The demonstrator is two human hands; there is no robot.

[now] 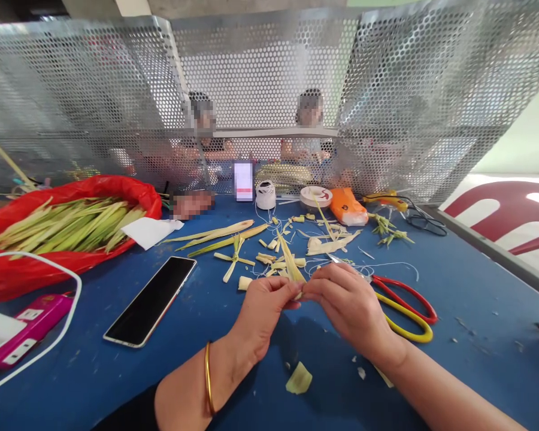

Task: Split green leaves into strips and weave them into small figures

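A: L hand?
B: L hand (263,305) pinches the base of a pale husk strip (290,257), thumb vs. fingers. Gold bangle (209,377) on that wrist.
A: R hand?
B: R hand (350,302) pinches the same base, fingertips right next to L's. Strip's tip points up & away from the body, approx. over the middle of the blue table (476,365).
A: Near the hands?
B: Scissors (417,337), red/yellow handles, just R of the R hand, partly hidden behind it. Cut husk bits (335,245) lie beyond the strip; a cross-shaped husk piece (235,259) to its L. One flake (299,378) on the body side.
A: Further out?
B: Dark-screened phone (150,302) on L; past it, red bag (150,197) w/ a pile of husks (72,224). Beyond the scraps: white thread spool (265,196), tape roll (315,196), orange pkt (348,206).
A: Bkgd?
B: Perforated metal screen (269,72); 2 ppl (309,145) behind it.
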